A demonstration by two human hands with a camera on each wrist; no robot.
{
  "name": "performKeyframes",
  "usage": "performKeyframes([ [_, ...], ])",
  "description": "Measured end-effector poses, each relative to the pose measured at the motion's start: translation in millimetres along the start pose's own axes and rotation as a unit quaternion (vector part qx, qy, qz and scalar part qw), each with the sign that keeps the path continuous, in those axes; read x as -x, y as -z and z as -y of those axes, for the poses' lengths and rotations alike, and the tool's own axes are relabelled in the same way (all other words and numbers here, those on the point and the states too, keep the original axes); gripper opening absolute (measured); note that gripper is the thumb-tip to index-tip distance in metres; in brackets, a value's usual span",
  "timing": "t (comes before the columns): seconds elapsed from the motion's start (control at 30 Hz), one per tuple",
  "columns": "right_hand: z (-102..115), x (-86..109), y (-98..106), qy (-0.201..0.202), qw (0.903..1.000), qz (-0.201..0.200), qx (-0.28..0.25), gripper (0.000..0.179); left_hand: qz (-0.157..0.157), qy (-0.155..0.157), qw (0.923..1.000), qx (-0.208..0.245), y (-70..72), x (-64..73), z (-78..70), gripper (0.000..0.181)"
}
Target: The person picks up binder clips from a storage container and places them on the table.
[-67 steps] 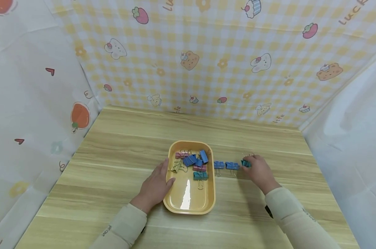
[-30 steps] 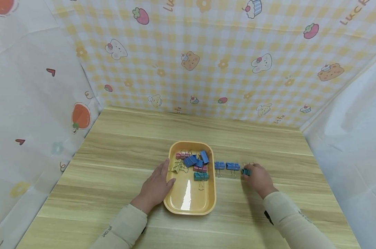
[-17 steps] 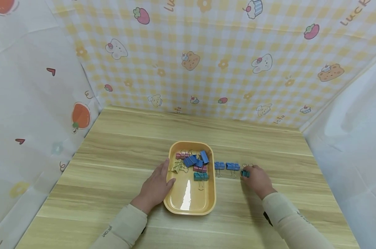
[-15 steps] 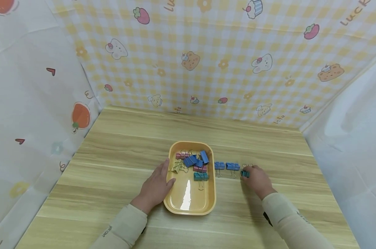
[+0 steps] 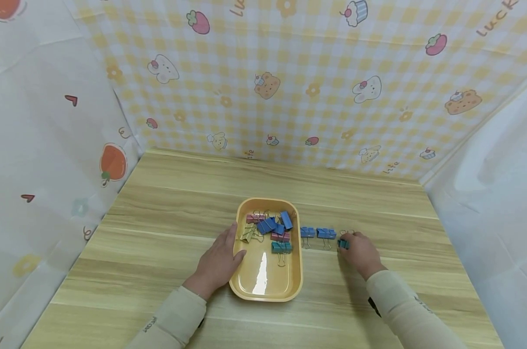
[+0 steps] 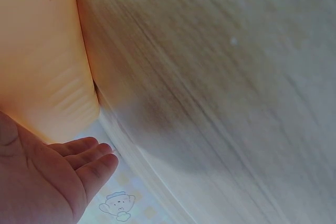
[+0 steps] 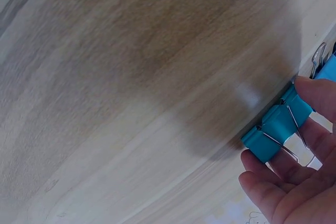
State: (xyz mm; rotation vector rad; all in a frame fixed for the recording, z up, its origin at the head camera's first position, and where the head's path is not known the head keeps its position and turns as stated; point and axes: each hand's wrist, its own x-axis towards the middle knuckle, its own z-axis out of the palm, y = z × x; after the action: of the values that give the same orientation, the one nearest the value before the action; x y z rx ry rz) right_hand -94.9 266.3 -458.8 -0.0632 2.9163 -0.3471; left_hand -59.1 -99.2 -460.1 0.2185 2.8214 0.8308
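Observation:
My right hand (image 5: 363, 253) pinches a teal binder clip (image 7: 278, 124) between thumb and fingers at the table surface. The clip's wire handles point back toward the palm in the right wrist view; in the head view the fingers cover part of its body. Just left of it lie two blue binder clips (image 5: 326, 233) in a row beside the tray, handles toward me. My left hand (image 5: 217, 263) rests against the left side of the yellow tray (image 5: 241, 289), fingers extended along its outer wall and thumb over the rim. In the left wrist view those fingers (image 6: 97, 171) look straight.
Inside the tray, several binder clips bunch toward the far end: blue ones (image 5: 267, 225), pink ones (image 5: 281, 236), a yellow-green one (image 5: 248, 233) and a teal one (image 5: 281, 247). A checked cloth (image 5: 228, 116) hangs behind the wooden table (image 5: 172, 203), with pale cloths on both sides.
Over the last two seconds my right hand has brought the teal binder clip nearer to me, beside the blue row. Since half a second ago it has hardly moved. My left hand stays put.

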Motion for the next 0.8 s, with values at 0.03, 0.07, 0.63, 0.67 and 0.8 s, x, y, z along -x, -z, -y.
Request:
performKeyframes([
  [0.03,0.1,-0.2,0.1,0.0,1.0,0.0,0.002,0.034,-0.001,0.0,1.0,0.0,0.0,0.0,-0.1,0.076],
  [0.07,0.4,-0.2,0.1,-0.001,1.0,0.0,0.003,0.034,0.001,0.002,1.0,0.001,-0.1,-0.2,0.1,0.076],
  [0.63,1.2,1.5,-1.4,-0.004,0.9999,-0.004,0.01,0.037,0.002,0.005,1.0,-0.001,-0.3,0.0,0.1,0.077],
  [0.67,1.3,1.5,-0.9,-0.004,0.9999,-0.004,0.01,0.037,0.002,0.004,1.0,-0.001,-0.4,-0.1,0.2,0.077],
  [0.8,2.4,2.6,0.9,-0.005,1.0,0.001,0.006,0.04,0.001,0.004,1.0,-0.001,-0.7,-0.3,0.6,0.077],
])
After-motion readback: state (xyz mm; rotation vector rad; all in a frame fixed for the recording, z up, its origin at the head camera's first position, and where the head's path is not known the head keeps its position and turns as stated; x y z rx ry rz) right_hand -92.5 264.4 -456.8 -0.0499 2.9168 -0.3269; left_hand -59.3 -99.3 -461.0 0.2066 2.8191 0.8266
